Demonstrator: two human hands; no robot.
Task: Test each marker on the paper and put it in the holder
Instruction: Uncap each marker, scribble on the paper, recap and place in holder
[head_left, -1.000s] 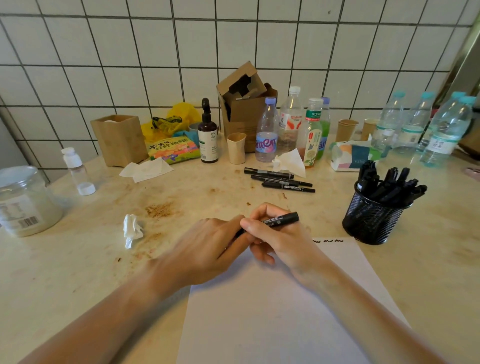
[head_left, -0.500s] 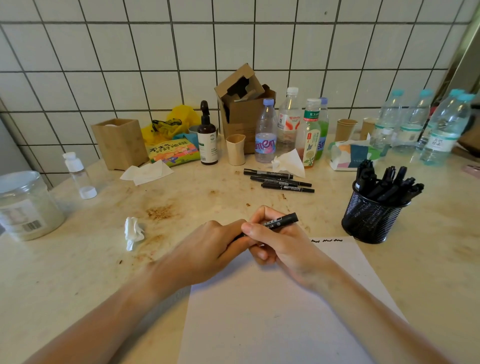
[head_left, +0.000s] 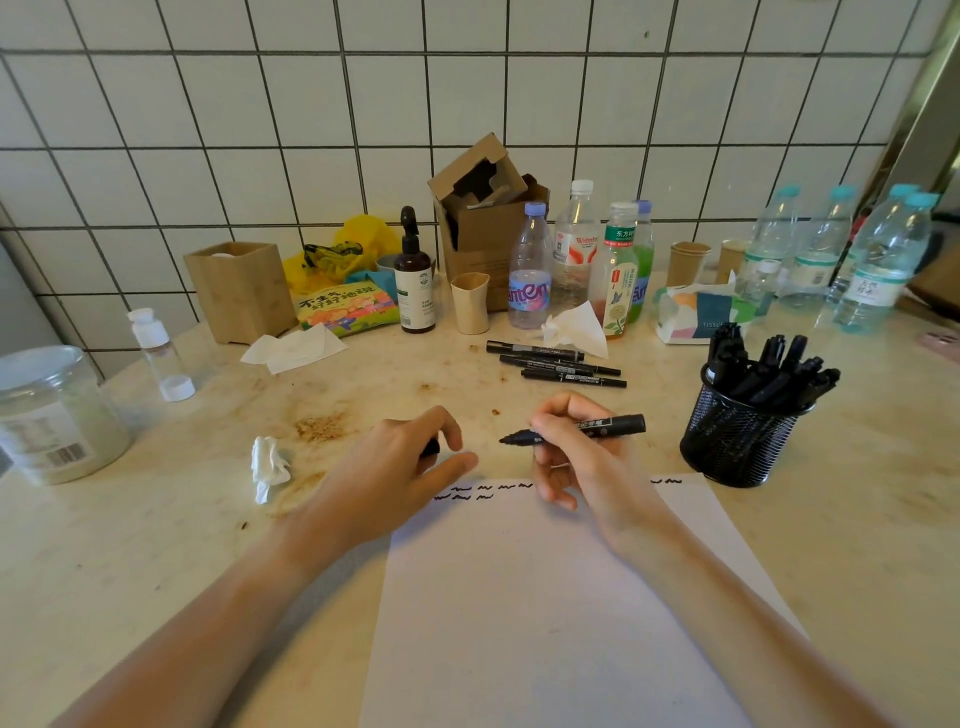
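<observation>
My right hand (head_left: 576, 457) grips a black marker (head_left: 613, 426) with its bare tip pointing left, just above the top edge of the white paper (head_left: 561, 597). My left hand (head_left: 405, 457) holds the marker's black cap (head_left: 430, 448) between curled fingers, a short gap to the left of the tip. Small black squiggles (head_left: 478, 491) run along the paper's top. Three more black markers (head_left: 561, 366) lie on the table behind my hands. The black mesh holder (head_left: 737, 441) stands at the right, filled with several markers.
Bottles (head_left: 530, 270), a cardboard box (head_left: 483, 208), paper cups and a tissue pack (head_left: 696, 312) line the tiled wall. A wooden box (head_left: 239, 291) and a plastic jar (head_left: 52, 415) stand at the left. A crumpled tissue (head_left: 267, 465) lies near my left hand.
My hands have pulled apart: the cap came off the marker and stays in my left hand, while my right hand keeps the uncapped marker. The squiggles on the paper are now uncovered.
</observation>
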